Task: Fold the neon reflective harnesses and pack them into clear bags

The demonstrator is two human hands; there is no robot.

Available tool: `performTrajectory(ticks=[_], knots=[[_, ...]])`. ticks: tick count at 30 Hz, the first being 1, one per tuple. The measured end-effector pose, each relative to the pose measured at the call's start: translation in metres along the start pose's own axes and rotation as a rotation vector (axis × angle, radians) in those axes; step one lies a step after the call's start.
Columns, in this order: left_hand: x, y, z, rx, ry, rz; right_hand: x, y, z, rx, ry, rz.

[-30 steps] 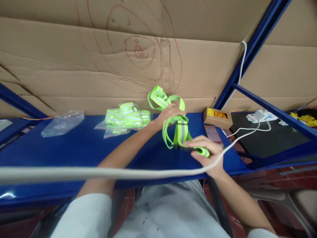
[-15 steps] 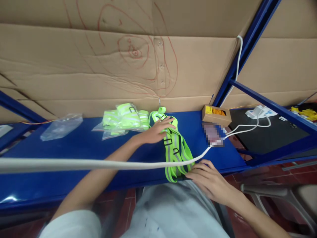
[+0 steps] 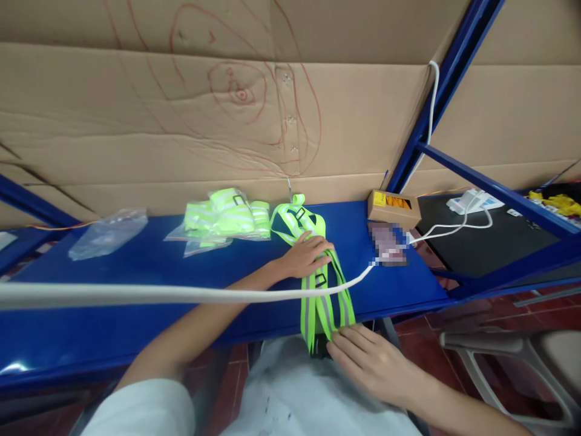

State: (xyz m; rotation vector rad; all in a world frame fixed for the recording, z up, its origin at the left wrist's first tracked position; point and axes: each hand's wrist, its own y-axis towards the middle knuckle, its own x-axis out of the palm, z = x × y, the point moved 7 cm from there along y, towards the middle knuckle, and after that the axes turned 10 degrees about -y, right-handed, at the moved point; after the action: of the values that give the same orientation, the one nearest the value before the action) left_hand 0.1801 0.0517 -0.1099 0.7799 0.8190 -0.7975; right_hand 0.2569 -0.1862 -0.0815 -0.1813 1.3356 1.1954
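Overhanging the glossy blue tabletop [image 3: 385, 293]: one neon-green, silver-striped webbing harness [image 3: 308, 315]. My bare left hand [image 3: 305, 255] covers its middle, bare right hand [image 3: 372, 361] touches its near end; whether either grips, I cannot tell.

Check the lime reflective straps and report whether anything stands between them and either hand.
Nothing visible does: the left hand lies on the lime reflective straps, the right hand at their near end. A white cable crosses the view in front of the straps, between the hands.

White cable [image 3: 181, 295], small box [image 3: 393, 214] – yellow label [image 3: 379, 198], red-scribbled cardboard wall [image 3: 363, 115], plastic chair [image 3: 517, 346]
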Motion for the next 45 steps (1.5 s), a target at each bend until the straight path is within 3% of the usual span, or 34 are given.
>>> performTrajectory(ticks=[6,10,14,18,21,24,26,28,30,36,39,42,45], knots=[[-0.009,0.009,-0.024,-0.031,0.024,0.091,0.005,-0.014,-0.002,0.021,0.035,-0.019],[-0.015,0.009,-0.040,-0.051,0.015,0.146,0.011,-0.027,0.008,0.175,0.140,-0.112],[-0.014,0.015,-0.043,-0.026,0.016,0.134,0.013,-0.024,0.014,0.260,0.180,-0.109],[-0.016,0.017,-0.021,-0.009,0.043,0.133,0.015,-0.012,0.017,0.253,0.116,-0.053],[-0.019,0.004,0.019,0.017,0.022,0.150,0.015,-0.009,0.019,0.269,0.106,-0.023],[-0.007,-0.022,0.070,0.174,-0.146,-0.013,0.014,-0.011,0.018,0.272,0.111,-0.019],[0.005,-0.039,0.088,0.240,-0.175,-0.124,0.016,-0.014,0.015,0.264,0.106,-0.055],[0.014,-0.048,0.089,0.240,-0.161,-0.156,0.018,-0.015,0.010,0.248,0.104,-0.077],[0.019,-0.049,0.082,0.218,-0.124,-0.116,0.019,-0.016,0.007,0.232,0.124,-0.071],[0.031,-0.035,0.087,0.404,0.005,-0.123,0.012,-0.018,0.001,0.166,0.151,-0.024],[0.034,-0.024,0.089,0.422,0.044,-0.122,0.005,-0.019,0.000,0.134,0.090,0.001],[0.034,-0.016,0.088,0.427,0.091,-0.114,0.006,-0.018,0.004,0.115,0.115,-0.057],[0.032,-0.011,0.083,0.431,0.167,-0.084,0.010,-0.013,0.022,0.212,0.229,-0.131]])
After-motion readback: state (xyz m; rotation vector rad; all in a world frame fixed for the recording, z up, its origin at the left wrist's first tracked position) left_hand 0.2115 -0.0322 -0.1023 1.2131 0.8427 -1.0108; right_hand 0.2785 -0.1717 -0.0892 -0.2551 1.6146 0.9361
